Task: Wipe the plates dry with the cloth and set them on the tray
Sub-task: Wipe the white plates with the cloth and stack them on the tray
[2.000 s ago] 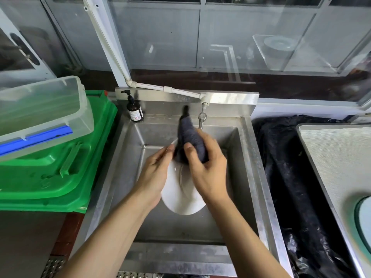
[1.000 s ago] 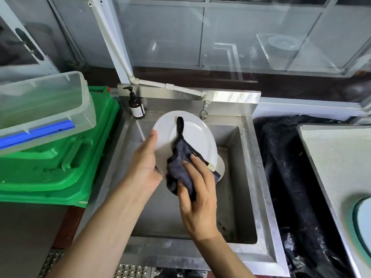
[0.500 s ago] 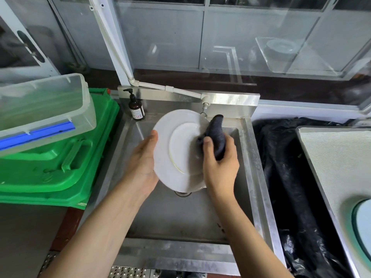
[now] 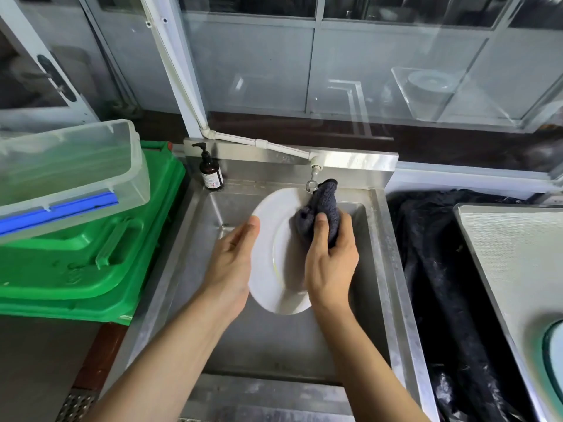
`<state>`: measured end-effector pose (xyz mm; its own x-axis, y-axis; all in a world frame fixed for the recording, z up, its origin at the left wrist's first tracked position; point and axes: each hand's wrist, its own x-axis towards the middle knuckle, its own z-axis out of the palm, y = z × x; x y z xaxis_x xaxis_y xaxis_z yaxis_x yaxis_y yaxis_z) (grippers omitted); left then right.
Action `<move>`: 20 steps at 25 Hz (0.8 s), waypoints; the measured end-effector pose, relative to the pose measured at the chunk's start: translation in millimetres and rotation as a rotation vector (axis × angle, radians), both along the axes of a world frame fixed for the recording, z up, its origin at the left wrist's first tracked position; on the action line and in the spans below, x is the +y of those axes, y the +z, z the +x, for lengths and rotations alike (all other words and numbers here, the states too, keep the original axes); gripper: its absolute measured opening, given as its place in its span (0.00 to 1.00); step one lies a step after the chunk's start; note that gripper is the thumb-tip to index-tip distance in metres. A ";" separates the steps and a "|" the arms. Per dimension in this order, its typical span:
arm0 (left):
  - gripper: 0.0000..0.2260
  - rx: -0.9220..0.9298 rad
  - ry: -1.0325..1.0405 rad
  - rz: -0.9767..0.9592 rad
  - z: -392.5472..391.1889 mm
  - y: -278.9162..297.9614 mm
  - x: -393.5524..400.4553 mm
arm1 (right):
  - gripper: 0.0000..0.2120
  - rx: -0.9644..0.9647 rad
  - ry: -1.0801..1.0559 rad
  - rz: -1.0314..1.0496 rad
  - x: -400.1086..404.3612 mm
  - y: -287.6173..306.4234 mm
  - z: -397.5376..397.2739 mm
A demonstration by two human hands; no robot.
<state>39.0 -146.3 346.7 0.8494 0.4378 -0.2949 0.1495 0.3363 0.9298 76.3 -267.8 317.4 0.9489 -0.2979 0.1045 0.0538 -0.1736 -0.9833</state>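
A white plate (image 4: pixel 268 257) is held tilted on edge above the steel sink (image 4: pixel 393 269). My left hand (image 4: pixel 234 263) grips its left rim, thumb on the front face. My right hand (image 4: pixel 330 263) clutches a bunched dark grey cloth (image 4: pixel 320 208) and presses it against the plate's upper right part, just below the tap (image 4: pixel 312 181). The plate's right edge is hidden behind my right hand and the cloth. A grey tray (image 4: pixel 511 269) lies at the right, with the rim of a pale green dish (image 4: pixel 548 354) at its near corner.
A brown pump bottle (image 4: pixel 210 172) stands at the sink's back left corner. Green crates (image 4: pixel 91 248) with a clear plastic box (image 4: pixel 67 172) on top sit to the left. A black plastic bag (image 4: pixel 432 269) fills the gap between sink and tray.
The plate was lifted out of the sink and turned on edge. My right hand moved the cloth from the plate's middle up to its upper right part.
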 end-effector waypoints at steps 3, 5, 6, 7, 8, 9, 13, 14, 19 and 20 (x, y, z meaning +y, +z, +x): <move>0.13 -0.040 -0.059 0.034 2.6 -1.4 2.8 | 0.16 -0.226 0.181 -0.181 11.7 6.7 -7.3; 0.12 -0.067 -0.080 0.042 2.5 -2.1 5.5 | 0.16 -0.358 0.317 -0.305 10.2 9.7 -1.6; 0.10 -0.075 -0.088 0.062 2.8 -2.4 7.1 | 0.14 -0.338 0.336 -0.312 5.6 10.5 5.8; 0.08 -0.070 -0.089 0.090 1.7 -3.4 9.4 | 0.11 -0.261 0.306 -0.261 0.0 11.4 13.1; 0.07 -0.060 -0.088 0.120 0.3 -4.5 12.0 | 0.08 -0.149 0.236 -0.165 -6.2 11.6 19.5; 0.06 -0.058 -0.097 0.147 0.1 -5.1 14.5 | 0.06 -0.033 0.154 -0.059 -11.7 10.7 25.5; 0.08 -0.082 -0.176 0.216 2.0 -8.7 15.8 | 0.07 -0.008 0.095 -0.011 -1.6 11.3 21.8; 0.08 -0.097 -0.190 0.224 3.9 -9.5 14.6 | 0.07 -0.110 0.152 -0.067 6.1 14.4 16.8; 0.15 -0.119 -0.153 0.194 9.3 -3.9 8.4 | 0.07 -0.228 0.171 -0.177 11.8 18.0 16.7; 0.13 -0.106 -0.135 0.188 8.3 -3.3 9.3 | 0.08 -0.124 0.105 -0.070 6.7 15.5 18.7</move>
<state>47.3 -137.0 343.4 0.9257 0.3569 -0.1252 0.0795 0.1400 0.9870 95.0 -261.0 332.8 0.9528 -0.1858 0.2401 0.1958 -0.2284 -0.9537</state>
